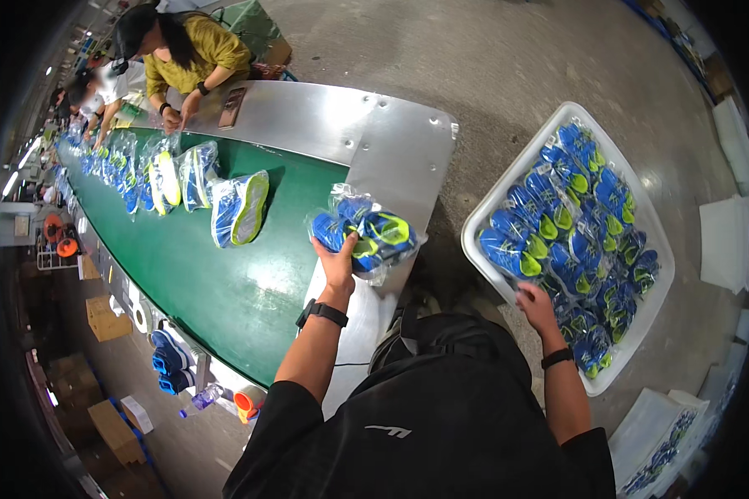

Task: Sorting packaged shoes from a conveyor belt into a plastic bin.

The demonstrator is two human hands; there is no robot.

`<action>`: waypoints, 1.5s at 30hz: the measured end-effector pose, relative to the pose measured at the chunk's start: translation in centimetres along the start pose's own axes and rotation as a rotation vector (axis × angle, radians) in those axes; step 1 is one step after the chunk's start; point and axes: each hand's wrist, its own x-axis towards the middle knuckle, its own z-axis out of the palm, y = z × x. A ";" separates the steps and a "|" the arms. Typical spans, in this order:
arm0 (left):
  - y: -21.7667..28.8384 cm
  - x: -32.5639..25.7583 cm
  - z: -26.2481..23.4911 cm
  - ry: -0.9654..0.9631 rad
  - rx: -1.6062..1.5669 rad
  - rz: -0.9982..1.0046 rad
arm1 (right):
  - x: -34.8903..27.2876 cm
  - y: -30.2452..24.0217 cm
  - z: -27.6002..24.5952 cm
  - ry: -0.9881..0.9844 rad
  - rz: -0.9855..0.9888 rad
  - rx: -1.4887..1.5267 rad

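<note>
My left hand [337, 264] is closed on a clear plastic bag of blue sneakers [389, 229] with lime-green linings. Its thumb lies over the bag, and the other fingers are mostly hidden. This bag is at the metal end of the work table; whether it rests there or is lifted, I cannot tell. Beside the near rim of a white plastic tub [474, 218], my right hand [538, 306] has loosely bent fingers, with nothing visible in them. Rows of bagged blue sneakers [570, 249] fill that tub.
Along the green conveyor belt [250, 312] stand several bagged sneakers [241, 208], one with its sole toward me. Across the belt, a person in a yellow top [200, 50] works with both hands. A phone [232, 108] lies on the metal edge. An orange cup [247, 403] sits below left.
</note>
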 end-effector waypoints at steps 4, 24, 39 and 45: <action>1.8 -3.0 3.6 -0.087 -0.217 -0.299 | 0.9 -10.1 2.2 -0.170 -0.007 0.284; -1.2 -24.4 17.0 -0.771 0.504 -0.381 | -7.9 3.7 -15.7 0.411 0.071 1.132; -3.1 -28.1 3.7 -0.286 0.699 -0.511 | -1.8 19.3 -18.0 0.300 0.191 0.767; -2.6 -28.1 4.1 -0.356 0.699 -0.524 | -1.7 20.9 -18.1 0.450 0.077 0.063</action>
